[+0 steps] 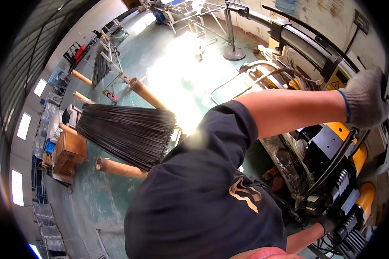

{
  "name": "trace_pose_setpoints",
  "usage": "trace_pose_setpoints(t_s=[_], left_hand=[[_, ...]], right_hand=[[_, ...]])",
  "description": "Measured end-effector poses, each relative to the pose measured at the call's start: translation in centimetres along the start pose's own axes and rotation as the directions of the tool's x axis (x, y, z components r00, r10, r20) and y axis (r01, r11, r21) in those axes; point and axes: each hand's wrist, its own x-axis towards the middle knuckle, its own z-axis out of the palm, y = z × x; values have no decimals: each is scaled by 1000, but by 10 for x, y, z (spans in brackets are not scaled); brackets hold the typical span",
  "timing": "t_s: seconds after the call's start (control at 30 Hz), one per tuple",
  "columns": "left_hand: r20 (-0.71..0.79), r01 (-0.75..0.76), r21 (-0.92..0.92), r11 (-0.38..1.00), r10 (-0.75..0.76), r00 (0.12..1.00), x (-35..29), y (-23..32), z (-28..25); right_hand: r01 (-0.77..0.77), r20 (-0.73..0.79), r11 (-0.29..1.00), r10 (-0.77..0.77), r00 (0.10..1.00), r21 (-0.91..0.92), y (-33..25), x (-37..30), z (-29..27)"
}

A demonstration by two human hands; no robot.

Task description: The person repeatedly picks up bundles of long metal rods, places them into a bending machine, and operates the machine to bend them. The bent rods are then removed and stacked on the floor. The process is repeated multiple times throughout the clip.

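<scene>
My left hand (330,224), in a dark glove, is closed on a black bent metal rod (333,166) low in the orange-and-black bending machine (354,155). My right hand (366,101), grey-gloved, reaches to the machine's top; I cannot tell its grip. Farther off, a dark bundle of thin metal rods (127,131) rests on cardboard tubes (119,167).

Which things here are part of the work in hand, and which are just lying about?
In hand:
- grey-gloved hand, up on the machine
- dark-gloved hand, low at the springs
- orange and black machine

Lying about:
- bundle of dark rods on cardboard tubes
- cardboard box
- red trolley
</scene>
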Motion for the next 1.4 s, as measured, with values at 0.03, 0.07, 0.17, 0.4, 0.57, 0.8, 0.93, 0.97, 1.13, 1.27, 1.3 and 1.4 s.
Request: trace_pose_setpoints(t_s=[0.03,0.07,0.17,0.4,0.57,0.8,0.93,0.97,1.13,1.27,1.3,1.4], left_hand=[[44,-47,75,996,43,998,3,3,8],[105,-101,138,985,87,991,8,6,22],[212,-237,243,940,187,959,23,11,56],[306,-399,306,864,308,901,43,27,105],[311,-447,323,835,352,883,44,28,115],[275,-476,392,787,394,877,42,17,103],[267,-511,414,754,436,860,26,14,91],[271,-518,420,745,442,855,23,13,86],[286,-556,430,711,477,831,14,10,80],[305,-595,407,694,511,804,12,12,83],[310,-611,403,681,526,792,13,14,82],[337,-667,406,624,577,744,15,19,86]], right_hand=[[-100,33,977,95,995,188,-1,0,-1],[-204,60,909,195,979,364,-4,-3,-4],[-326,128,684,324,937,652,-17,-6,-5],[-147,-17,989,148,989,30,-78,-16,-17],[-209,-11,974,209,978,-85,-108,-18,-31],[-122,-127,992,124,984,25,-130,-24,-21],[-124,-66,985,133,989,122,-76,-15,-16],[-149,-36,977,156,987,155,-64,-11,-15],[-152,-114,984,141,983,-95,-48,-12,-11],[-201,-70,979,201,977,10,-49,-16,-16],[-250,26,944,251,968,215,-27,-8,-13],[232,49,856,-237,970,-463,-23,-5,-3]])
